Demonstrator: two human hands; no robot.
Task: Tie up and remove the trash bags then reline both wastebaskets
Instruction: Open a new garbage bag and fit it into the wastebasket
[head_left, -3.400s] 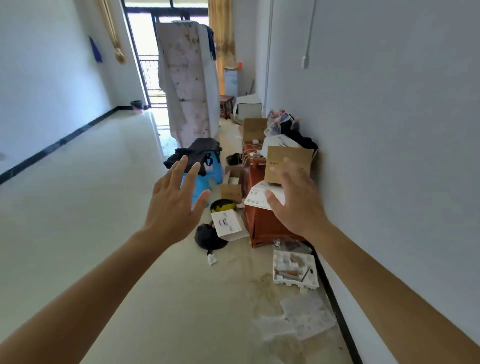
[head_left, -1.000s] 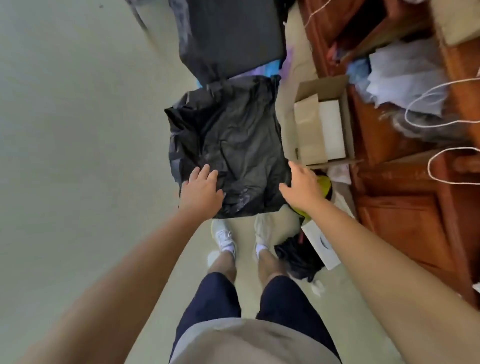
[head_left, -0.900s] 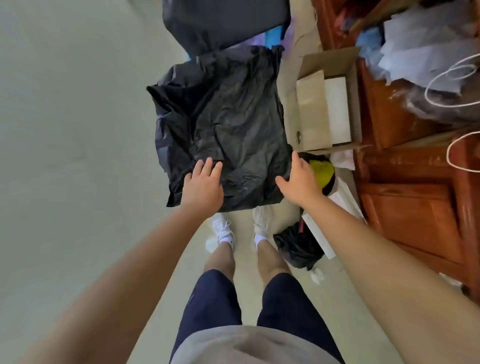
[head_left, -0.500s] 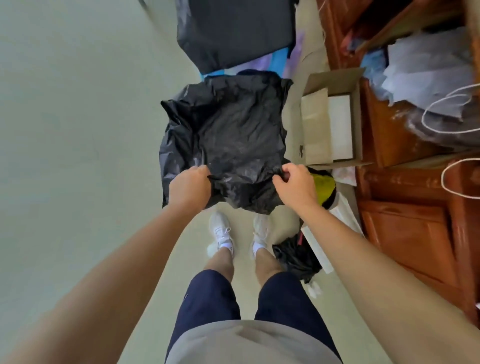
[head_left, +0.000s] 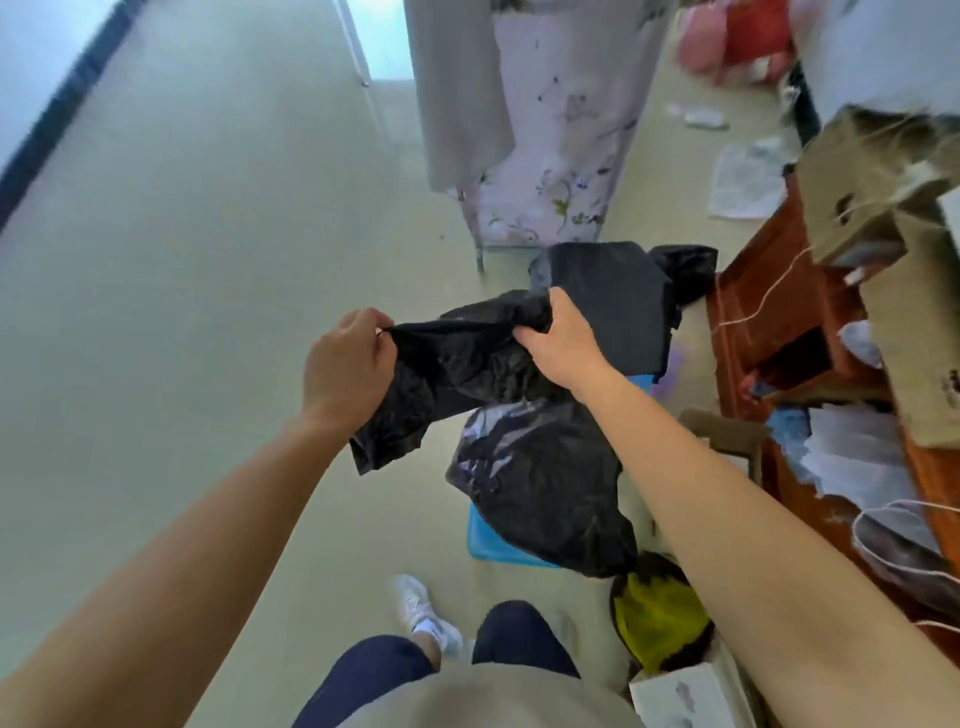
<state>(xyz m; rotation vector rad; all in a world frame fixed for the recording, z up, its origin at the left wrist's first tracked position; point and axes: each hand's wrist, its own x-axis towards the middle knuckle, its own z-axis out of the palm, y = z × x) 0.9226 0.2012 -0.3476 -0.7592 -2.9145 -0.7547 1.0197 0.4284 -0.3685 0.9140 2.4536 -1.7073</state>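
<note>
— Where is the bag?
— It is up in the air, in the middle of the head view. The bag is black and crumpled, and it is stretched between both hands above the floor.
— How do the hands hold it?
— The left hand pinches the left end, with its fingers curled tight against the thumb. The right hand is bunched round the right end, its fingers clamped on the plastic. A loose flap hangs below the left hand.
— Anything beneath?
— More black plastic, glossy, drapes over a blue thing under the right forearm. I cannot tell whether it belongs to the same bag.
— And the baskets?
— I see one dark basket with something yellow inside. It stands near, to the right of the person's knees, just beside a white box.
— Farther off?
— A dark cloth lies just beyond the right hand. To its right stands a wooden cabinet piled with cardboard and papers. A flowered sheet hangs at the far middle. A white shoe shows near the bottom edge.
</note>
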